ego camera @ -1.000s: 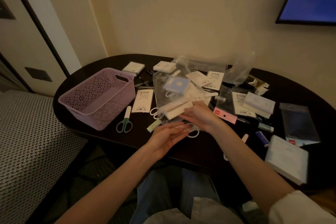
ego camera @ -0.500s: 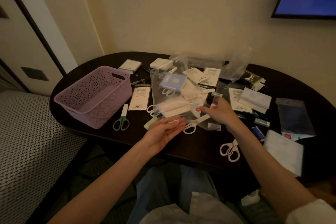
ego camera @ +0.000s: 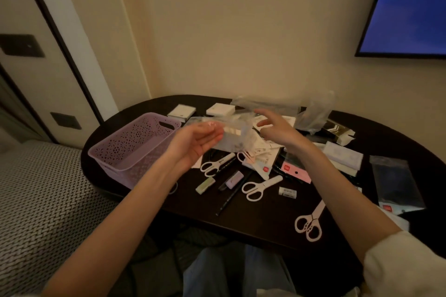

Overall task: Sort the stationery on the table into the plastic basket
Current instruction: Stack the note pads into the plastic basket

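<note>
Above the dark tabletop point(ego camera: 265, 229), just to the right of the lilac plastic basket point(ego camera: 135, 149), both hands are raised over the heap of stationery. The left hand point(ego camera: 195, 144) is turned palm up, its fingers point(ego camera: 212, 134) curled and pinching the near edge of a clear plastic packet point(ego camera: 237, 137) (blurred, so its contents cannot be made out). The right hand point(ego camera: 277, 131), further right of the basket, hovers at the packet's far side with its fingers point(ego camera: 263, 113) spread and relaxed; whether they touch the packet cannot be told.

The basket sits at the tabletop's left end, its inside showing only its own perforated walls. To its right, below the hands, lie a pair of white scissors point(ego camera: 216, 164), a pale green eraser point(ego camera: 205, 185), a small lilac block point(ego camera: 234, 179) and a black pen point(ego camera: 229, 196). Further right of the basket lie a second pair of white scissors point(ego camera: 259, 187), a pink card point(ego camera: 295, 171) and, nearest the tabletop's front edge, a third pair of scissors point(ego camera: 310, 222).
</note>
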`<state>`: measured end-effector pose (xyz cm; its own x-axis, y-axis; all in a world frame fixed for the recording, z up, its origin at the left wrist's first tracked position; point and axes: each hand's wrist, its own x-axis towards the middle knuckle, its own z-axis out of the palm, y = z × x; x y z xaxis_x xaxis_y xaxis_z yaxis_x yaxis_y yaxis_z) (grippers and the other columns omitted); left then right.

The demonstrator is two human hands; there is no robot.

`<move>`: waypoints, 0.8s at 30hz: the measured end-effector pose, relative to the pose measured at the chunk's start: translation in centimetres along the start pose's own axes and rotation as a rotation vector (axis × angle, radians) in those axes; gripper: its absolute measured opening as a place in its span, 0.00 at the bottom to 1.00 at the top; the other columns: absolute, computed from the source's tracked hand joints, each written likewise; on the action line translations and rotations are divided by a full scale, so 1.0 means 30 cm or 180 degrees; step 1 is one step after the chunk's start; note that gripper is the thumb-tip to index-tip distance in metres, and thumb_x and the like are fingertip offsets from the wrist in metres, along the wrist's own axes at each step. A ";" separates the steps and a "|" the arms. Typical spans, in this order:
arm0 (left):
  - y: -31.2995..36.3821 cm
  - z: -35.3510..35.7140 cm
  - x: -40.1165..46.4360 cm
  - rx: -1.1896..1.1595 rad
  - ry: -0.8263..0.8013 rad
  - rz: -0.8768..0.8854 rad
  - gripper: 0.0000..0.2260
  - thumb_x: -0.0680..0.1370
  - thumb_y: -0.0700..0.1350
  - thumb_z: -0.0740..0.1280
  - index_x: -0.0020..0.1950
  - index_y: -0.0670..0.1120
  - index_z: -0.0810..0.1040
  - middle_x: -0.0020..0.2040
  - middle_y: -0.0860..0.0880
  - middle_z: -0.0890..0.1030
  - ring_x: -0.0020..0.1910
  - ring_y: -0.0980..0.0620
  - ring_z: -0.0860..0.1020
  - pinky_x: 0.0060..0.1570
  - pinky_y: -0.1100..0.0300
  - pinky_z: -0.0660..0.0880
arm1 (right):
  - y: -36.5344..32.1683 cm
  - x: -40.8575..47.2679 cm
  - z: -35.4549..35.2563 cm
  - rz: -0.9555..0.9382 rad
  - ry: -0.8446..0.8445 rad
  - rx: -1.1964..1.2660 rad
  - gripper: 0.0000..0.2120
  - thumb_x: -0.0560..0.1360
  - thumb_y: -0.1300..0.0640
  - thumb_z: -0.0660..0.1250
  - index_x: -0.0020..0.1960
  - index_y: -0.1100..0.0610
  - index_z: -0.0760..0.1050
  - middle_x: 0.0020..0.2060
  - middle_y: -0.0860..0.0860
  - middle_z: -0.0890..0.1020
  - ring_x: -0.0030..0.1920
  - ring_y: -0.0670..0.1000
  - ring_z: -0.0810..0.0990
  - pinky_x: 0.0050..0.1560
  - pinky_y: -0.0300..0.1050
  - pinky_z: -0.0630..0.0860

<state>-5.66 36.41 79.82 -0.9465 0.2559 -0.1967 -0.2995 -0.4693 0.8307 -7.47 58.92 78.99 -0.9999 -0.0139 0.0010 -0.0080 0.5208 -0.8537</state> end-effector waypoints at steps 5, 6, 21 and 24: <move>0.121 0.055 0.032 0.0133 -0.0168 0.0275 0.07 0.78 0.31 0.61 0.52 0.36 0.77 0.45 0.41 0.85 0.45 0.48 0.84 0.44 0.59 0.81 | 0.039 0.074 0.075 -0.0797 -0.0622 -0.0744 0.50 0.62 0.55 0.81 0.76 0.51 0.55 0.73 0.52 0.63 0.71 0.52 0.62 0.69 0.48 0.64; 0.135 0.073 0.036 0.0153 -0.0212 0.0304 0.07 0.78 0.30 0.61 0.52 0.36 0.77 0.45 0.41 0.85 0.44 0.49 0.84 0.45 0.59 0.81 | 0.029 0.081 0.095 -0.0920 -0.0459 -0.0601 0.50 0.60 0.51 0.82 0.74 0.52 0.59 0.70 0.52 0.67 0.69 0.52 0.66 0.68 0.50 0.66; 0.270 0.181 0.076 0.0066 -0.0512 0.0688 0.07 0.78 0.29 0.60 0.51 0.35 0.77 0.43 0.43 0.85 0.39 0.52 0.84 0.43 0.61 0.81 | -0.094 0.119 0.085 -0.0755 0.0376 0.0524 0.34 0.64 0.50 0.80 0.65 0.52 0.68 0.57 0.47 0.77 0.58 0.49 0.77 0.59 0.50 0.76; 0.267 0.183 0.085 0.0139 -0.0601 0.0731 0.07 0.78 0.30 0.61 0.50 0.35 0.78 0.43 0.44 0.85 0.40 0.53 0.83 0.45 0.62 0.81 | -0.088 0.117 0.084 -0.0612 -0.0028 0.0366 0.37 0.63 0.52 0.80 0.67 0.54 0.66 0.58 0.49 0.77 0.57 0.47 0.77 0.59 0.48 0.75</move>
<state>-9.81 37.95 88.85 -0.9485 0.3018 0.0959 -0.0708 -0.4973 0.8647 -10.94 55.35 79.93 -0.9799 -0.1113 0.1654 -0.1967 0.4071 -0.8919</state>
